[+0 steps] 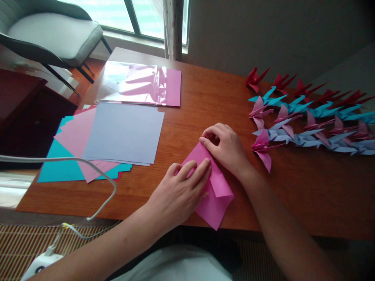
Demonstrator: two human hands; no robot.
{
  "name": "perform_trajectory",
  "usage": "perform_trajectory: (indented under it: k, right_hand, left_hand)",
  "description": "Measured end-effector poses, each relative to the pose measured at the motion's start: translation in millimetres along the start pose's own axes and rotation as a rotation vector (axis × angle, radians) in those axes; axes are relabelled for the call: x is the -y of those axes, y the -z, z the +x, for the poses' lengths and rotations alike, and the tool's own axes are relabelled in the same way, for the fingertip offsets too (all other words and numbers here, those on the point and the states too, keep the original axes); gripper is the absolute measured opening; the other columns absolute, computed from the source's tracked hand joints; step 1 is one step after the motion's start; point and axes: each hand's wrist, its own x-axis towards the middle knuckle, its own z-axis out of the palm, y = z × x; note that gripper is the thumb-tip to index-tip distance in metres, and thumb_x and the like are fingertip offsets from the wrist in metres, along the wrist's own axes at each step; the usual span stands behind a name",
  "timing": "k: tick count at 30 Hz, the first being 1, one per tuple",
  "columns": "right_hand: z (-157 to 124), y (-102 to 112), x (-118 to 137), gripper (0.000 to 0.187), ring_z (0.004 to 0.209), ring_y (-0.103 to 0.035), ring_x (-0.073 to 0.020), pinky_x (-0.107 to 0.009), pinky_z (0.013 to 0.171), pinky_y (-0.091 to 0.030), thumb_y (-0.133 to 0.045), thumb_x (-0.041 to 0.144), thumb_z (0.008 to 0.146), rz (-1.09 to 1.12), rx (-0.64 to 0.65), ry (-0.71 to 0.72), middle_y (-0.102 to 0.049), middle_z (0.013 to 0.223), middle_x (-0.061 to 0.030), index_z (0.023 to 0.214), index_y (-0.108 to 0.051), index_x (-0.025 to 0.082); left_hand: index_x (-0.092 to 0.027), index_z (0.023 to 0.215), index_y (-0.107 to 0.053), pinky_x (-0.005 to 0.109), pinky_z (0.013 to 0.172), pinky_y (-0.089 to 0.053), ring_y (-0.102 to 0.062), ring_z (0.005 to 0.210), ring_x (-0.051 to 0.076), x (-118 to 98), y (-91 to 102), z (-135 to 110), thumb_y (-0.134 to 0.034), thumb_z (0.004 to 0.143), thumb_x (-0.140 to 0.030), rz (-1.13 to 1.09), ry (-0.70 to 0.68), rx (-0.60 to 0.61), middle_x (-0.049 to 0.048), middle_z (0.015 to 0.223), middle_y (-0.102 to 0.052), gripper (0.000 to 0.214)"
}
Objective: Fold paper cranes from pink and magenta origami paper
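Note:
A bright pink sheet of origami paper (220, 187), partly folded, lies aslant at the table's front edge. My left hand (183, 191) rests over its left part, the fingertips pressing a folded layer down near the middle and the thumb low against the paper. At the sheet's upper corner, my right hand (225, 146) pinches the edge between thumb and curled fingers. A flap on the right side stands slightly raised and curved. Just right of my right hand sits a folded pink paper crane (263, 148), the nearest of several cranes.
Rows of red (254, 79), turquoise (268, 98), light pink (259, 111) and pale blue cranes (277, 134) stand at the right. Pale blue sheets (125, 134) overlap pink and turquoise paper (58, 166) at left. Behind lies a clear packet (137, 84). A white cable (113, 187) crosses the front left.

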Motion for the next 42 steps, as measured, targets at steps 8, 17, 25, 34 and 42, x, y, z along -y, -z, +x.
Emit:
perform_trajectory:
  k: [8,17,25,34,42]
  right_hand:
    - [-0.3,-1.1,0.0,0.009,0.084,-0.058,-0.0207,-0.035,0.079,-0.044,-0.068,0.023,0.089,0.011,0.004,-0.002,-0.066,0.085,-0.0020,0.081,-0.064,0.024]
    - [-20.4,17.7,2.8,0.005,0.088,-0.060,-0.0217,-0.036,0.080,-0.047,-0.067,0.019,0.089,0.042,0.076,-0.018,-0.066,0.089,-0.0042,0.086,-0.065,0.022]
    - [-60.6,34.8,-1.6,0.009,0.091,-0.060,-0.0240,-0.039,0.082,-0.050,-0.072,0.021,0.088,0.022,0.137,-0.015,-0.066,0.093,-0.0047,0.091,-0.064,0.024]
    - [-63.9,41.4,-5.7,0.009,0.094,-0.061,-0.0240,-0.040,0.085,-0.050,-0.071,0.021,0.088,0.032,0.186,0.014,-0.067,0.097,-0.0042,0.093,-0.066,0.026]
    - [-60.7,38.4,-2.6,0.009,0.090,-0.061,-0.0231,-0.039,0.081,-0.050,-0.072,0.019,0.087,0.026,0.164,-0.024,-0.067,0.092,-0.0034,0.088,-0.065,0.025]
  left_hand:
    - [-0.016,0.151,-0.045,0.041,0.087,-0.041,-0.043,0.122,0.026,-0.5,1.6,-0.1,-0.037,0.106,-0.033,0.008,-0.011,0.018,0.0046,0.160,-0.043,0.049]
    - [-0.018,0.150,-0.047,0.040,0.089,-0.041,-0.044,0.124,0.027,-0.1,1.4,-0.2,-0.040,0.105,-0.034,0.037,-0.022,0.025,0.0055,0.162,-0.041,0.048]
    - [-0.018,0.152,-0.045,0.039,0.089,-0.041,-0.044,0.124,0.026,0.4,2.9,-0.1,-0.039,0.105,-0.034,0.019,-0.021,0.023,0.0046,0.162,-0.040,0.050]
    - [-0.019,0.151,-0.046,0.039,0.089,-0.042,-0.044,0.123,0.026,0.9,1.6,-0.4,-0.041,0.104,-0.035,0.019,-0.020,0.014,0.0047,0.162,-0.040,0.050]
    - [-0.018,0.152,-0.046,0.040,0.089,-0.042,-0.045,0.124,0.027,0.4,2.1,-0.1,-0.040,0.104,-0.034,0.028,-0.024,0.024,0.0050,0.162,-0.040,0.050]
